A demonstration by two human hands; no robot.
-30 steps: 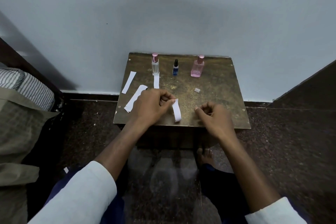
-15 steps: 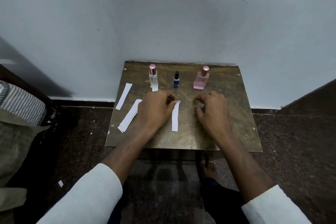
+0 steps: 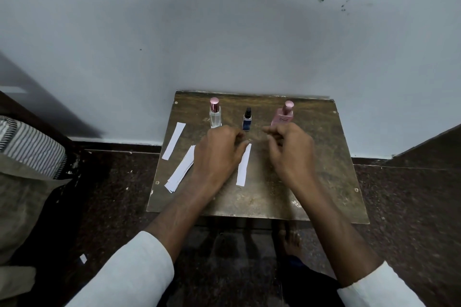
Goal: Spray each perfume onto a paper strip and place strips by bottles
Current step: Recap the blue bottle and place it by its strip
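Three perfume bottles stand in a row at the back of a small worn table (image 3: 324, 182): a clear bottle with a pink cap (image 3: 215, 113), a small blue bottle with a black top (image 3: 247, 119) and a pink bottle (image 3: 283, 114). A white paper strip (image 3: 244, 164) lies flat in front of the blue bottle. My left hand (image 3: 217, 154) rests beside it with loosely curled fingers, the thumb tip touching the strip's far end. My right hand (image 3: 289, 149) hovers just below the pink bottle, fingers loosely curled, nothing visible in them. Anything under either hand is hidden.
A single loose strip (image 3: 173, 141) and a small stack of strips (image 3: 180, 169) lie on the table's left side. The table stands against a pale wall. Striped cloth (image 3: 30, 144) is at the left, a paper scrap (image 3: 83, 258) lies on the dark floor, and a bare foot (image 3: 289, 239) shows under the table.
My left hand carried the strip forward and laid it flat in front of the blue bottle. My right hand moved up towards the pink bottle, covering the small cap that lay there.
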